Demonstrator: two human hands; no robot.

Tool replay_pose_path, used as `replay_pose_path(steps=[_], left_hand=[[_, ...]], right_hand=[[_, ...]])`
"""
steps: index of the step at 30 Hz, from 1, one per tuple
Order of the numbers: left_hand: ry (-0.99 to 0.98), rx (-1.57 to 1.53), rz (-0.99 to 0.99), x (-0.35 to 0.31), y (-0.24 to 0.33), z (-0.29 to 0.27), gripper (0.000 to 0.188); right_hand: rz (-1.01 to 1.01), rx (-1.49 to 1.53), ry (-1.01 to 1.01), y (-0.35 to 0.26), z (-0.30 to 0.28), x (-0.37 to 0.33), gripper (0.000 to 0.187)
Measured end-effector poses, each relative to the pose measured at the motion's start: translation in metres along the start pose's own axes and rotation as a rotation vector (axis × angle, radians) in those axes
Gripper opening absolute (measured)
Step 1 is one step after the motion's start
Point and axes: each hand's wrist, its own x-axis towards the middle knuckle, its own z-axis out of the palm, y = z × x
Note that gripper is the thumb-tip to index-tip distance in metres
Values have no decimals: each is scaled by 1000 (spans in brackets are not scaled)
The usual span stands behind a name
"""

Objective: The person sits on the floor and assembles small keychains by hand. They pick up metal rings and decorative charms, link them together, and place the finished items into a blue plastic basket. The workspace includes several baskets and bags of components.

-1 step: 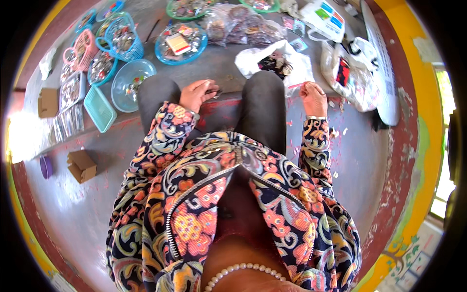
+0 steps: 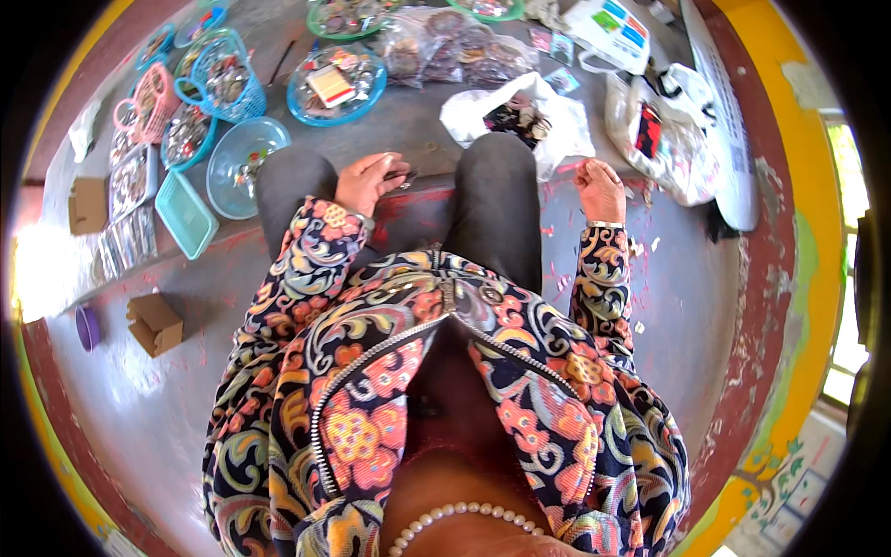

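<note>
My left hand (image 2: 369, 186) is by my left knee, its fingers closed on a small dark piece (image 2: 408, 176) too small to name. My right hand (image 2: 601, 193) is beyond my right knee, fingertips pinched on a thin pinkish-red strip (image 2: 568, 167) that sticks out to the left. Just ahead of that strip lies an open white plastic bag (image 2: 568, 121) with dark and pale small pieces (image 2: 520, 121) inside. A clear blue bowl (image 2: 223, 167) with a few small colourful items stands left of my left knee.
A blue tray (image 2: 334, 116) of small parts bears a pale box (image 2: 330, 85). Blue and pink baskets (image 2: 158, 116), a teal tray (image 2: 188, 215) and cardboard boxes (image 2: 156, 325) stand left. Filled plastic bags (image 2: 664, 153) lie right. Red scraps (image 2: 548, 230) litter the floor.
The whole view has shifted slightly, so things appear a little further left. Both hands keep nearly the same pose and hold.
</note>
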Motion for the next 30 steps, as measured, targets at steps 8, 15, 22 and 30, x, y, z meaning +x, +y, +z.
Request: replay_pose_path(steps=[8, 15, 22, 30], left_hand=[[26, 17, -49, 4, -3, 1, 23], [18, 34, -83, -1, -4, 3, 23], [8, 16, -71, -2, 0, -2, 22], [-17, 8, -80, 1, -2, -2, 25]], right_hand=[[971, -1422, 317, 84, -244, -141, 27], [739, -145, 554, 107, -243, -163, 41], [519, -130, 168, 57, -126, -86, 45], [789, -253, 159, 81, -182, -73, 45]])
